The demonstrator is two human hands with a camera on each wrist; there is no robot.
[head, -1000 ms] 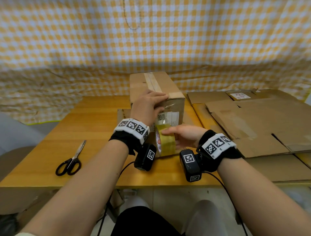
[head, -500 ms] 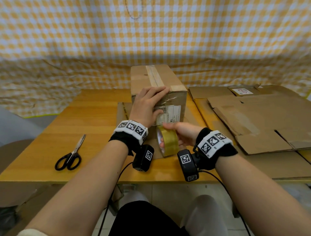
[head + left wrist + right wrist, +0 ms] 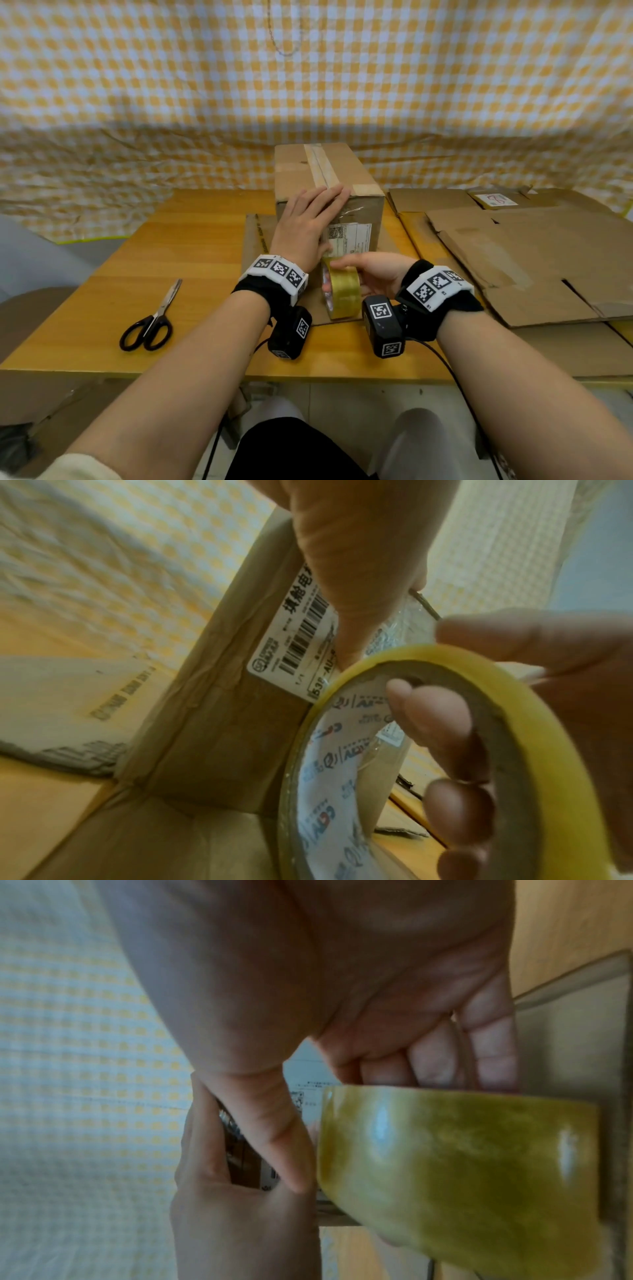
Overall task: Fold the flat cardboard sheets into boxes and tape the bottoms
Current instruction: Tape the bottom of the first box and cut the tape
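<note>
The cardboard box [image 3: 329, 192] (standing on the table [image 3: 178, 260]) is being pressed by the flat, straight-fingered left hand [image 3: 308, 222], while the yellow tape roll [image 3: 342, 291], just before it, is being gripped by the right hand's [image 3: 373, 274] curled fingers [image 3: 441, 723].

Wood table [image 3: 205, 246] w/ yellow-white checked cloth backdrop [image 3: 171, 85] behind.

- Folded cardboard box [image 3: 329, 195]: brown, upright on a flat cardboard piece at the counter's middle, tape along its top seam, white shipping label [image 3: 349, 236] on the near face.
- Tape roll [image 3: 342, 291]: yellowish, standing on edge just before the box's near face.
- Flat cardboard sheets [image 3: 513, 257]: brown, overlapping, along the counter's right edge.
</note>
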